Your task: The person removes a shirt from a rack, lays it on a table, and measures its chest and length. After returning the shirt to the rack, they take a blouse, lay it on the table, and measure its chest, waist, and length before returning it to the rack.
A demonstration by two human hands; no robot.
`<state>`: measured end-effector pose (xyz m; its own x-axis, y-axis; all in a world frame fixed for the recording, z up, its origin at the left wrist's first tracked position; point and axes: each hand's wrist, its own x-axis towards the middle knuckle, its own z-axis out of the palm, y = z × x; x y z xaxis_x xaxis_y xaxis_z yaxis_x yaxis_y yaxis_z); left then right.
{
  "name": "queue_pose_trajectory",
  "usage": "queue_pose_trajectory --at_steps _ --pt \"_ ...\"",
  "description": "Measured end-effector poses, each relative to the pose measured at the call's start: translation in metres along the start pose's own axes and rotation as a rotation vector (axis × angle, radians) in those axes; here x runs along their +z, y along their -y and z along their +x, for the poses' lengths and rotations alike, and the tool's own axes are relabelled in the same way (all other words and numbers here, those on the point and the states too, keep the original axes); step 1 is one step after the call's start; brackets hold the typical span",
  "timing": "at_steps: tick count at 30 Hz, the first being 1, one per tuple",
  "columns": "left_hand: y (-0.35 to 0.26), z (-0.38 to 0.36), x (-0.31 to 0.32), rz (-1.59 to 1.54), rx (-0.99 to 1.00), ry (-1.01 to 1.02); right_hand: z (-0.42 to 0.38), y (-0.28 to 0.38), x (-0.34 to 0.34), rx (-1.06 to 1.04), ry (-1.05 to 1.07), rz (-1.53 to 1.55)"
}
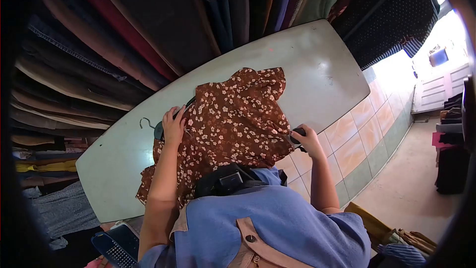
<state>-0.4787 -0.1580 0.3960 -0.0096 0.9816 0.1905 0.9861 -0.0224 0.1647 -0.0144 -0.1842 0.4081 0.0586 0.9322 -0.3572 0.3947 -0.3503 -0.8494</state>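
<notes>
Here the floral garment lies between both hands — left, right.

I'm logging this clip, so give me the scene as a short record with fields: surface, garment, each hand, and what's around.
surface: pale board, long, rounded corners
garment: brown floral dress spread on the board, on a hanger whose hook sticks out at the left
left hand: resting on the dress at the hanger end
right hand: at the dress's right edge, closed on a small dark object; what it is cannot be told
around: hanging clothes behind the board, tiled floor to the right
</notes>
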Motion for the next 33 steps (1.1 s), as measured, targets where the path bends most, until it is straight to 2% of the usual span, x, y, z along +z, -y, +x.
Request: queue_pose_trajectory --at_steps 1,5,7,11,13,14,16,17,18,19,21,23,24,26,28,29,30,32,33 --pt "0.003 0.001 0.0 -0.081 0.006 0.022 0.0 0.002 0.004 -0.014 -0.024 -0.057" --pt "0.009 -0.015 0.007 -0.01 0.004 -0.052 0.01 0.013 0.035 -0.061 -0.061 -0.061" --pt "0.015 -0.031 0.008 0.038 -0.031 -0.087 0.018 0.014 0.047 -0.251 -0.041 -0.25" --pt "0.025 -0.056 -0.001 0.046 -0.079 -0.06 0.02 0.028 0.041 -0.218 -0.18 -0.067" --pt "0.012 -0.054 -0.013 0.107 -0.1 -0.124 0.025 0.018 0.036 -0.256 -0.175 -0.058" --pt "0.004 -0.042 -0.014 0.109 -0.088 -0.122 0.027 0.013 0.034 -0.292 -0.164 -0.058" --pt "-0.015 -0.004 -0.013 -0.037 0.014 -0.252 0.025 0.013 0.034 -0.257 -0.139 -0.048" --pt "-0.029 0.022 -0.009 -0.142 0.086 -0.245 0.024 0.012 0.035 -0.296 -0.127 -0.09" --pt "-0.048 0.046 -0.006 -0.207 0.163 -0.186 0.024 0.013 0.035 -0.336 -0.117 -0.133" --pt "-0.07 0.071 -0.002 -0.273 0.24 -0.124 0.022 0.017 0.034 -0.273 -0.068 -0.12" --pt "-0.121 0.117 0.007 -0.395 0.378 0.024 0.02 0.021 0.034 -0.283 -0.072 -0.113" --pt "-0.165 0.155 0.029 -0.541 0.381 0.193 0.019 0.022 0.031 -0.293 -0.044 -0.136" --pt "-0.184 0.169 0.045 -0.525 0.345 0.22 0.018 0.024 0.031 -0.284 -0.058 -0.136" --pt "-0.215 0.187 0.065 -0.514 0.321 0.252 0.016 0.025 0.03 -0.398 -0.017 -0.237" --pt "-0.234 0.199 0.074 -0.216 0.277 0.368 0.013 0.026 0.029 -0.426 -0.009 -0.285" --pt "-0.232 0.218 0.083 -0.285 0.268 0.528 0.01 0.028 0.026 -0.415 -0.018 -0.324" --pt "-0.229 0.224 0.084 -0.289 0.271 0.535 0.007 0.032 0.023 -0.405 -0.024 -0.364" --pt "-0.219 0.229 0.087 -0.519 0.074 0.189 0.004 0.029 0.023 -0.402 -0.069 -0.383" --pt "-0.219 0.235 0.067 -0.847 -0.266 0.495 0.004 0.027 0.025 -0.357 -0.148 -0.406"
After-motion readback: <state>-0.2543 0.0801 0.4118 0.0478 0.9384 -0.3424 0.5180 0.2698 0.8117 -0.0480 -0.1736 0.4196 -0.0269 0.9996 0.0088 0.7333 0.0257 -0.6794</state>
